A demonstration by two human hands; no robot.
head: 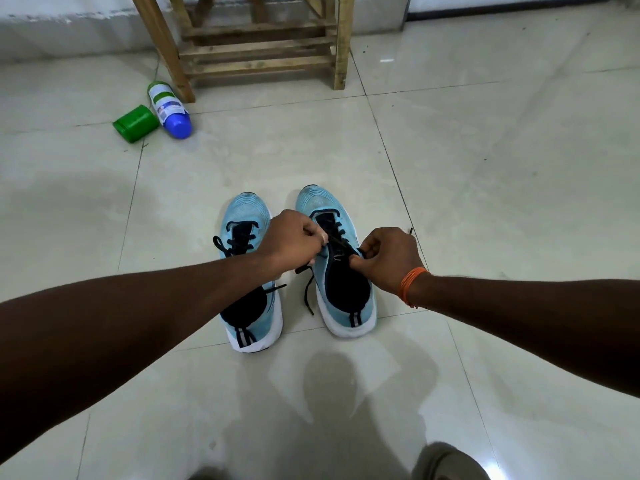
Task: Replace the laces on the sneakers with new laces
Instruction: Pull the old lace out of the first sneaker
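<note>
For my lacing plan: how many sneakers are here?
2. Left sneaker on the floor; right sneaker beside it, its lace pinched by left hand and right hand. None seems hidden.

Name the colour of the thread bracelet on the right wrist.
The thread bracelet is orange, head view.

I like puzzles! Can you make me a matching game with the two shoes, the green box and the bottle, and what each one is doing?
1 left sneaker
2 right sneaker
3 green box
4 bottle

A blue cap, lies by the stool leg
B left hand and right hand pinch its lace
C light blue, no hand at its lace
D sits beside the bottle

Pairs: 1-C, 2-B, 3-D, 4-A
</note>
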